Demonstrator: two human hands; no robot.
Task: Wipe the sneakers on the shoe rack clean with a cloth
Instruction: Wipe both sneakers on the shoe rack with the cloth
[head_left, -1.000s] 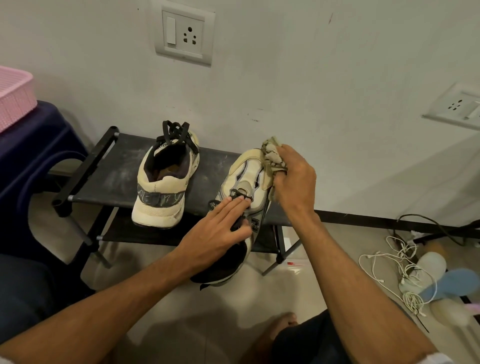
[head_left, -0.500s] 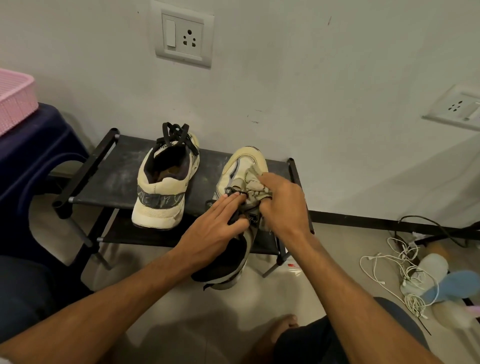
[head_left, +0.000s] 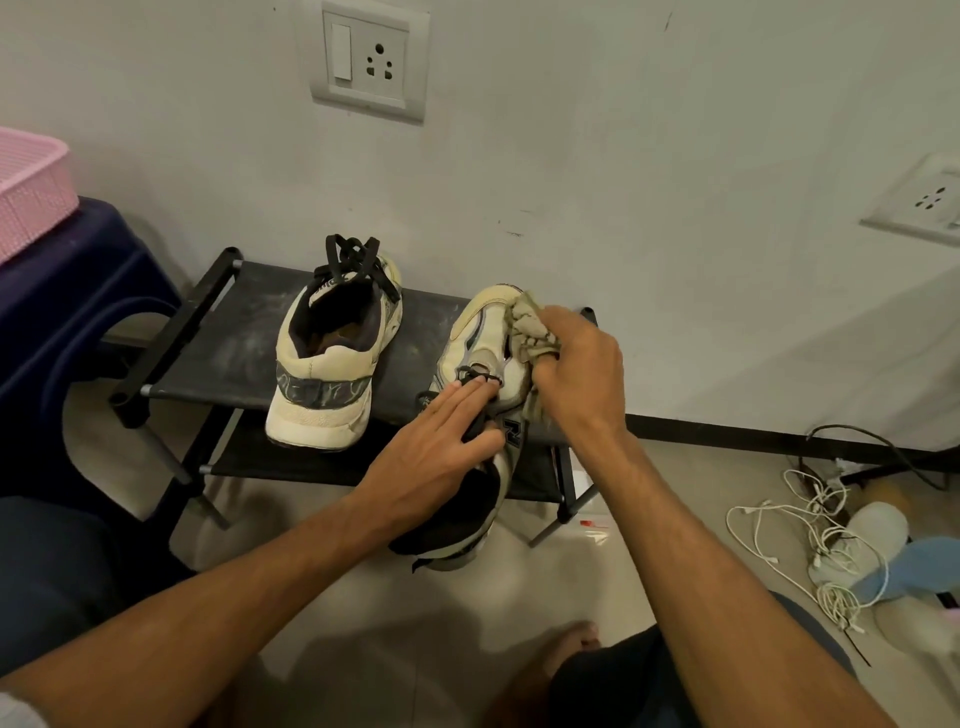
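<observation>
Two cream sneakers with black laces are at the black shoe rack (head_left: 223, 358). The left sneaker (head_left: 332, 358) stands on the top shelf, heel toward me. The right sneaker (head_left: 480, 338) is tilted, its toe over the shelf and its heel hanging past the front edge. My left hand (head_left: 441, 447) lies flat across its laces and collar, holding it steady. My right hand (head_left: 576, 369) clutches a crumpled beige cloth (head_left: 530, 327) pressed against the sneaker's toe and right side.
A dark blue plastic stool (head_left: 62, 312) with a pink basket (head_left: 31, 187) stands at the left. White cables (head_left: 810, 540) and a pale blue object lie on the floor at the right. Wall sockets (head_left: 369, 60) sit above the rack. My bare foot (head_left: 571, 649) is below.
My right hand with the cloth went from the toe back to the laces, then forward to the toe side again. The left hand stayed on the sneaker.
</observation>
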